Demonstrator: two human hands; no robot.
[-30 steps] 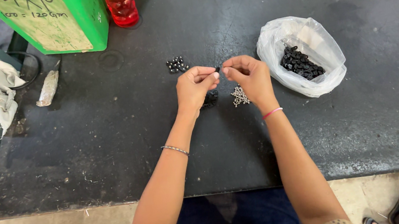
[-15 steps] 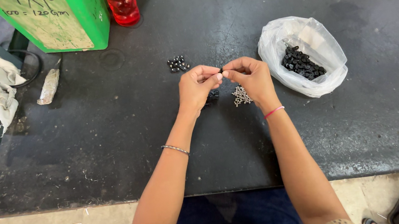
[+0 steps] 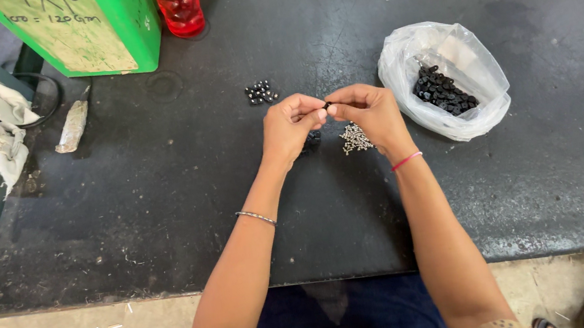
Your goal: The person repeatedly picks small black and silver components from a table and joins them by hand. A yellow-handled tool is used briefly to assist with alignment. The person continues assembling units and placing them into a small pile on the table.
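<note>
Bead (image 3: 327,106) pinched between left hand (image 3: 289,124) and right hand (image 3: 370,110), both closed; screws (image 3: 355,138) piled just under right for easy grabbing

Hands: two, left hand (image 3: 292,127) and right hand (image 3: 370,110), fingertips meeting
Small black part (image 3: 327,105) pinched between them: one
Plastic bags (image 3: 437,50) right of the grip: one
Red bottles (image 3: 178,3) beyond it: one

One head camera, looking down from above.
It faces the dark table (image 3: 160,207) steeply, from close, with both forearms entering from the lower edge.
</note>
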